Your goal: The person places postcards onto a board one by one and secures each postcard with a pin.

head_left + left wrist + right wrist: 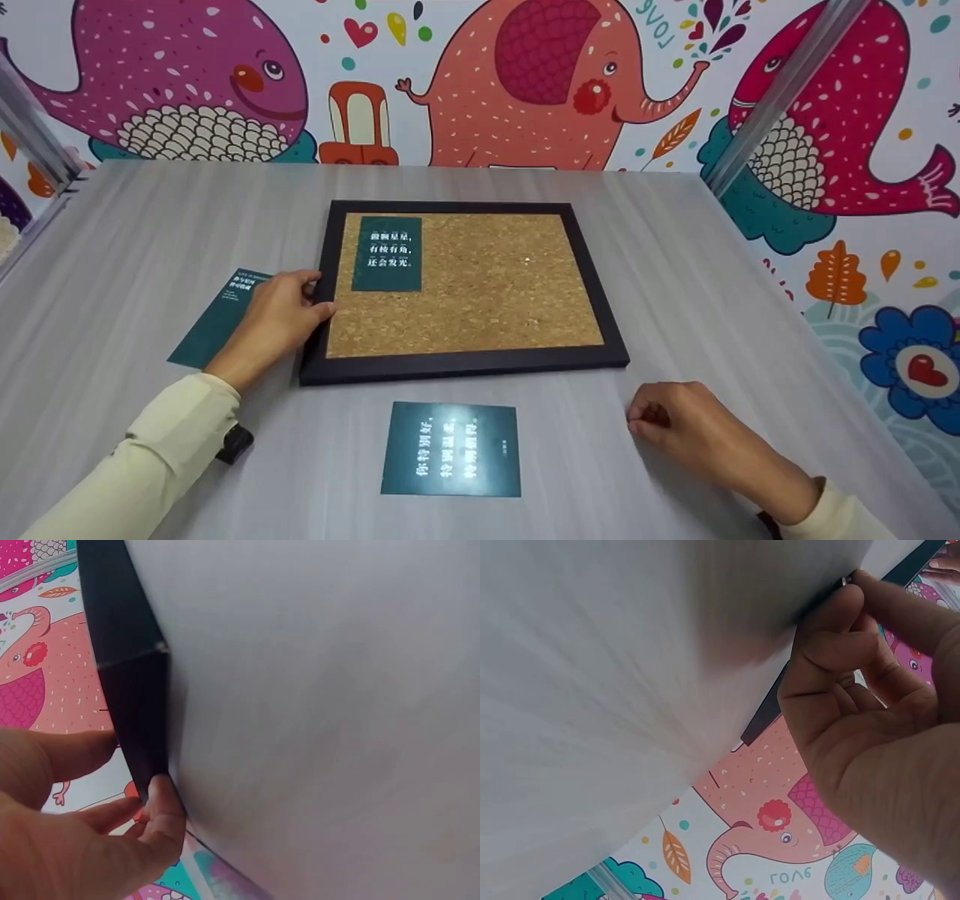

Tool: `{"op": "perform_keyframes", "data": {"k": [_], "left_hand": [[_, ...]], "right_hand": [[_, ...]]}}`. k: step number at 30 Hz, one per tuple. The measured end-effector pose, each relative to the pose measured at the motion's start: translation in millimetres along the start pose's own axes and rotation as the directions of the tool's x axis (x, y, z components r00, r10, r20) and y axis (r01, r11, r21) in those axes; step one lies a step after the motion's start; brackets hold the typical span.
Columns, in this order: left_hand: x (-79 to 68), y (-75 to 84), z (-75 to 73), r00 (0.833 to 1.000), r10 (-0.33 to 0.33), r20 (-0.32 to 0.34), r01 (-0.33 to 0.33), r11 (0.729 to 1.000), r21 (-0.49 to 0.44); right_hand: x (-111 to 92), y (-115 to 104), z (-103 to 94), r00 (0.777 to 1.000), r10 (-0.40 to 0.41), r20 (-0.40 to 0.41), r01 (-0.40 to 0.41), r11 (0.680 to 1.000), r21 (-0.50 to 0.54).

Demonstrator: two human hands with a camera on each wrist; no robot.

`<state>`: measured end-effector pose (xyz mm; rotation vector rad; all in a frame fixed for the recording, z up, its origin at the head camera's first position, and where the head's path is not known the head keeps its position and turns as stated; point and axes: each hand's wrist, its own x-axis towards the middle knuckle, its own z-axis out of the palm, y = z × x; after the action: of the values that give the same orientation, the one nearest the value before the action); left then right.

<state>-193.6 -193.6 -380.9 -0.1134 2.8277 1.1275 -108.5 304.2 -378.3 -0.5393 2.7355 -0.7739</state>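
Observation:
In the head view, a cork board (480, 315) with a black frame lies on the table, and a dark green card (387, 277) with white writing sits at its upper left. My left hand (281, 311) holds the frame's left side, thumb and fingers at the edge. Under that wrist lies a second green card (210, 326), partly covered. A third green card (405, 461) lies sideways in front of the board. To the right, my right hand (682, 420) is low over the table; its thumb and index finger pinch a tiny shiny thing (845, 582), mostly hidden by the fingertips.
The grey table (750, 315) ends at a wall (480, 150) with printed cartoon animals. Clear upright panel edges stand at the table's far left and right corners. A dark band (236, 444) shows at my left wrist.

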Motion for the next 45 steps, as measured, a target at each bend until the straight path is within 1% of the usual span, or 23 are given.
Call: {"op": "perform_keyframes", "data": {"k": [10, 14, 19, 23, 26, 29, 32, 36, 37, 40, 44, 45], "left_hand": [[-0.5, -1.1, 0.9, 1.0, 0.016, -0.011, -0.016, 1.0, 0.007], [-0.1, -1.8, 1.3, 1.0, 0.017, -0.018, -0.017, 1.0, 0.011], [-0.2, -2.2, 1.2, 1.0, 0.021, -0.017, -0.02, 1.0, 0.01], [-0.3, -2.3, 1.0, 1.0, 0.023, -0.015, -0.023, 1.0, 0.011], [-0.7, -2.3, 1.5, 1.0, 0.024, -0.019, -0.024, 1.0, 0.015], [-1.0, -2.0, 2.2, 0.999, 0.026, -0.027, -0.025, 0.999, 0.02], [-1.3, -1.2, 2.4, 0.999, 0.028, -0.03, -0.028, 0.999, 0.02], [-1.0, -0.5, 1.9, 0.999, 0.024, -0.025, -0.024, 1.0, 0.014], [-0.8, -0.3, 1.6, 0.999, 0.023, -0.022, -0.023, 1.0, 0.011], [-0.1, 0.6, 0.9, 1.0, 0.014, -0.01, -0.014, 1.0, 0.003], [0.8, 1.6, 0.0, 1.0, 0.005, -0.001, -0.005, 1.0, -0.002], [1.1, 1.7, 0.0, 1.0, 0.004, -0.001, -0.004, 1.0, -0.003]], "right_hand": [[-0.4, -3.2, 4.1, 0.998, 0.008, -0.058, -0.013, 0.997, -0.075], [-0.3, -5.0, 2.2, 0.996, -0.001, -0.087, -0.006, 0.997, -0.074], [-1.0, -6.2, 0.8, 0.991, 0.003, -0.131, -0.005, 1.0, -0.013], [-2.5, -5.8, 3.7, 0.985, 0.008, -0.174, -0.008, 1.0, -0.001], [-3.6, -4.6, 7.5, 0.971, -0.03, -0.237, 0.029, 1.0, -0.008], [-4.6, -3.5, 9.9, 0.955, -0.075, -0.287, 0.081, 0.997, 0.01], [-5.6, -3.8, 10.0, 0.955, -0.077, -0.288, 0.101, 0.992, 0.07], [-6.4, -6.1, 7.8, 0.96, -0.033, -0.279, 0.081, 0.983, 0.163], [-6.6, -6.6, 7.3, 0.958, -0.022, -0.286, 0.075, 0.982, 0.176], [-6.1, -8.0, 6.4, 0.938, -0.029, -0.345, 0.087, 0.984, 0.153], [-5.4, -8.2, 5.7, 0.903, -0.082, -0.421, 0.128, 0.988, 0.082], [-5.5, -7.9, 5.5, 0.898, -0.093, -0.429, 0.138, 0.987, 0.076]]}}
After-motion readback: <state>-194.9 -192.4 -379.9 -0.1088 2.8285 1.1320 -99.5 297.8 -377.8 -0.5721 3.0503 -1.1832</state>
